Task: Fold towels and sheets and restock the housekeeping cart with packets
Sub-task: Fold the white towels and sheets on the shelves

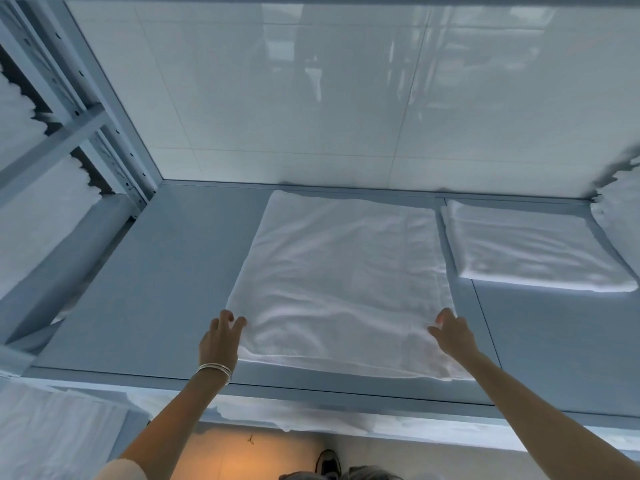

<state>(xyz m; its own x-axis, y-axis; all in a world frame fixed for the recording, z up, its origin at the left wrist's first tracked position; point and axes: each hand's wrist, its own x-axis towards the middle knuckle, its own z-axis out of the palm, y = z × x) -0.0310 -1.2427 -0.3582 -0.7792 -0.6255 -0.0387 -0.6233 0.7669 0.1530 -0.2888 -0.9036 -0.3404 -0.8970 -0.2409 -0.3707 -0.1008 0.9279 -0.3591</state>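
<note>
Place: a grey metal shelf [180,271] in front of a shiny white tiled wall [311,98].
Towel: a big white towel [343,271] lies flat on the shelf, in the middle. It looks folded, with a long edge running down its right side. Its near edge lies close to the front of the shelf.
Left hand: the left hand [221,336] is at the towel's near left corner. Its fingers [239,322] are spread and a little bent, and the tips touch the edge of the cloth. The grip is loose; it does not pinch the towel. Thin silver bangles [214,370] sit on the wrist.
Right hand: the right hand [452,332] is at the towel's near right corner. Its fingers are bent a bit and rest on the cloth. This grip is loose too, with nothing held in it.
Folded pile: a smaller folded white cloth [533,247] lies just right of the towel, near it but not touching.
More cloth: white cloth [620,209] sits at the far right edge. White stacks [31,220] fill a rack on the left. More white cloth [294,419] shows under the shelf.
Floor: a dark shoe [327,462] stands on the floor below.
</note>
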